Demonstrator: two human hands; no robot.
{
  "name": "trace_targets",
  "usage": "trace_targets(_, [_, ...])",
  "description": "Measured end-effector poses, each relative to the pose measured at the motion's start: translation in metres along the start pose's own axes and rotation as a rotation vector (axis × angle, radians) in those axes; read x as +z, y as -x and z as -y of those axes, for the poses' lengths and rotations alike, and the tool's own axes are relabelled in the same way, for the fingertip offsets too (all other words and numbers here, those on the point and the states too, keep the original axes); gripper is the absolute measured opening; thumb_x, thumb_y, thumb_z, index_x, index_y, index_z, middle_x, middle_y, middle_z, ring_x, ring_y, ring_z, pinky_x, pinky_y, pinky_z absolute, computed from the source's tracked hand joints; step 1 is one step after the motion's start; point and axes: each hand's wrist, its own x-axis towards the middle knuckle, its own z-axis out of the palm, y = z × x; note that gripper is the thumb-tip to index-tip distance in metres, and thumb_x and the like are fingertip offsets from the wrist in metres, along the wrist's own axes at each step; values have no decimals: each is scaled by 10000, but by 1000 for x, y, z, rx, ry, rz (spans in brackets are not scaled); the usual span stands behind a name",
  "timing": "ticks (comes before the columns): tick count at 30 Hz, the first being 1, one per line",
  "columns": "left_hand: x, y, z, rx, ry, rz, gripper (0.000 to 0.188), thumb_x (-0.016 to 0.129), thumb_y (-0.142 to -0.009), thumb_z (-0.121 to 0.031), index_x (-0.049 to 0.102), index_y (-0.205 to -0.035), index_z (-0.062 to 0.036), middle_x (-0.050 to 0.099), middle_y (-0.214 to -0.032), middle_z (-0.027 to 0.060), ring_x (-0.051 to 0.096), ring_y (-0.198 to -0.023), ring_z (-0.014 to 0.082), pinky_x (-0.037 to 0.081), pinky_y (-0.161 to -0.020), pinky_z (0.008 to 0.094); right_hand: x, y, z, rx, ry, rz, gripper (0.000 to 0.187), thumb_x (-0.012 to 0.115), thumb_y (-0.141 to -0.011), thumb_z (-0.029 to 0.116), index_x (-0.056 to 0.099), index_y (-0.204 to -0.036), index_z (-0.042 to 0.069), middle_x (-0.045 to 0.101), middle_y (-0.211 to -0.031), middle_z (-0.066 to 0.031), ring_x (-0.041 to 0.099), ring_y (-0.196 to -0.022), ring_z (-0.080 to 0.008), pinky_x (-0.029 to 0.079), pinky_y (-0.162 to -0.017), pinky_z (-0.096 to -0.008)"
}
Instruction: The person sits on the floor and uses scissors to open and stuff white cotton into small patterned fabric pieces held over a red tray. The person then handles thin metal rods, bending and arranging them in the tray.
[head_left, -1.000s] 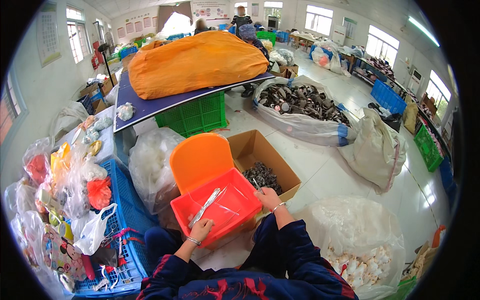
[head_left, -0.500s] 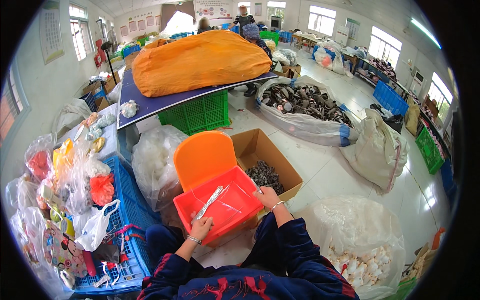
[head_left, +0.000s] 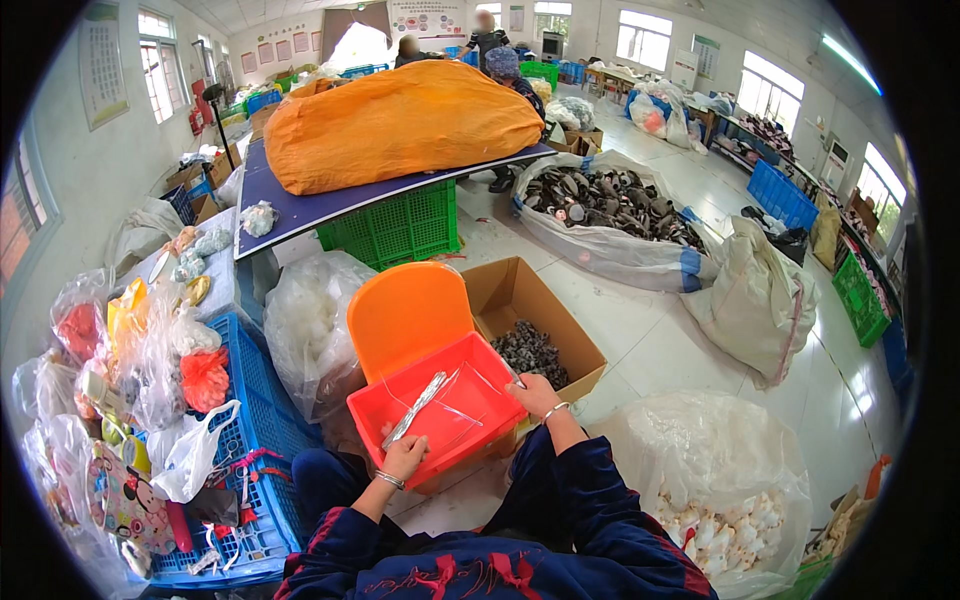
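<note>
A shallow red plastic tray rests tilted on an orange chair, over my knees. Inside it lie a slim bundle of silvery strips and a few thin clear strands. At the tray's near left corner, my left hand is closed round the rim, close to the lower end of the bundle. My right hand grips the right rim, its fingers partly hidden; a small grey item, too small to name, shows at its fingertips.
Behind the chair stands a cardboard box with dark fuzzy pieces. On my left is a blue crate heaped with bagged goods; a clear bag of white pieces sits at right. An orange sack covers the table ahead.
</note>
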Motion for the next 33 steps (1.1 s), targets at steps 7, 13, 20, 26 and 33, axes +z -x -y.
trace_targets(7, [-1, -4, 10, -5, -19, 9, 383, 533, -961, -316, 643, -767, -5, 589, -633, 20, 547, -585, 91, 443, -567, 245, 2, 1, 1, 11, -22, 6, 368, 647, -836, 341, 639, -843, -27, 654, -802, -221, 648, -782, -358, 489, -700, -403])
trace_targets(13, [1, 4, -11, 1, -29, 10, 382, 537, -959, -313, 643, -763, -3, 595, -636, 26, 552, -585, 95, 446, -568, 248, 1, 2, 0, -7, -26, 5, 368, 647, -838, 338, 645, -869, -29, 652, -789, -213, 648, -763, -340, 491, -701, -393])
trace_targets(20, [1, 2, -4, -7, -17, 22, 374, 543, -957, -304, 642, -759, -2, 593, -632, 25, 548, -578, 92, 439, -566, 241, 3, 2, 0, -20, -9, -1, 361, 643, -839, 335, 647, -866, -25, 650, -792, -222, 647, -774, -361, 492, -700, -405])
trace_targets(26, [1, 1, -2, -18, -25, 30, 375, 545, -955, -308, 642, -760, -3, 594, -634, 24, 547, -581, 90, 438, -568, 241, 0, 2, 3, -15, 28, 10, 356, 648, -840, 334, 648, -876, -20, 653, -810, -226, 645, -796, -376, 493, -706, -413])
trace_targets(33, [3, 0, 3, -15, 4, 26, 375, 545, -955, -309, 645, -762, -4, 589, -628, 22, 545, -580, 92, 442, -568, 241, 0, 4, 4, 0, -15, 26, 357, 642, -847, 330, 646, -908, -21, 657, -828, -220, 647, -795, -361, 493, -716, -409])
